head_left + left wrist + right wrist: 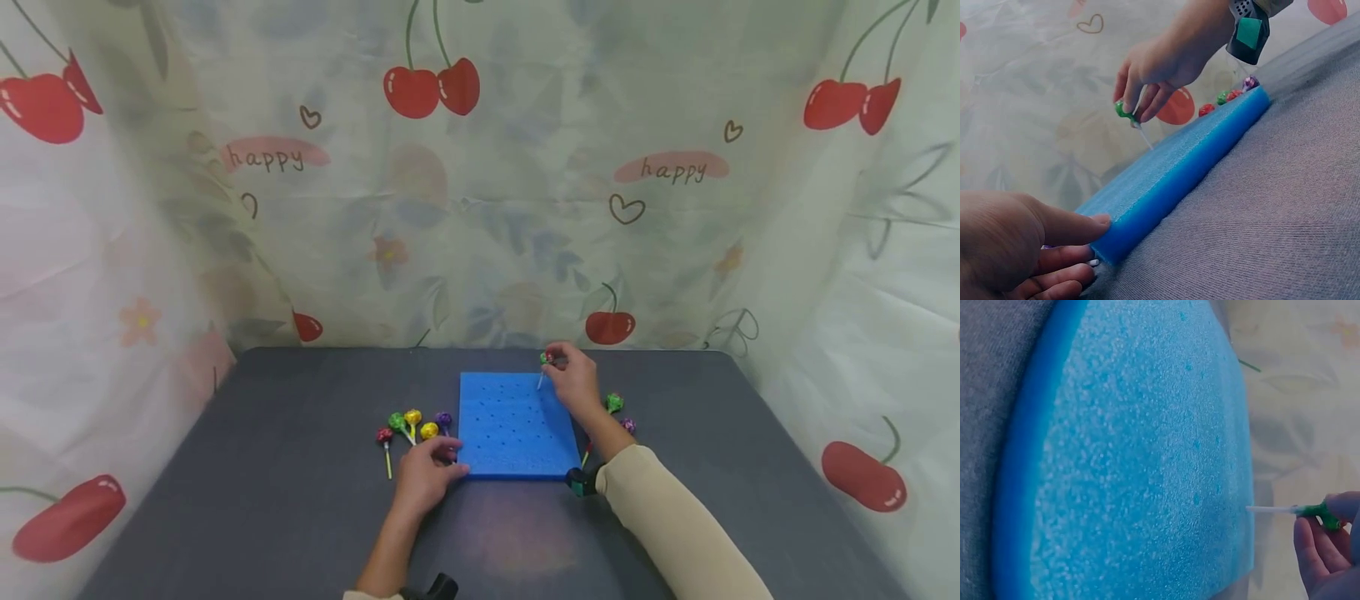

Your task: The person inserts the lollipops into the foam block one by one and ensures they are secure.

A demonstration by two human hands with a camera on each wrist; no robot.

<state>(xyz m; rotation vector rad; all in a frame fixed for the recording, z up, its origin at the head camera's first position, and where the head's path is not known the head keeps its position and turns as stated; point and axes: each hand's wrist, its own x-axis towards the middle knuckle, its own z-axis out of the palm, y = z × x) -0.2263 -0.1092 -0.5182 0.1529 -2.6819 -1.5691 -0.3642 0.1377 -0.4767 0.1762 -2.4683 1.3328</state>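
My right hand (576,382) pinches a green-wrapped lollipop (544,359) by its head above the far right part of a blue foam board (517,454). Its white stick points down, and the tip is at or just above the surface; I cannot tell whether it has entered a hole. Small dark holes dot the board. At the board's near left corner is my left hand (426,477). In the left wrist view its thumb (1088,226) rests on the top edge, while the other fingers lie fairly straight beside the board. A white stick end (1092,262) shows near those fingertips.
Left of the board lie several wrapped lollipops, among them a red one (385,435), a green one (397,422), yellow ones (429,431) and a purple one (444,419). More lie on the right, including a green one (614,402) and a purple one (628,426), on the dark table (300,500).
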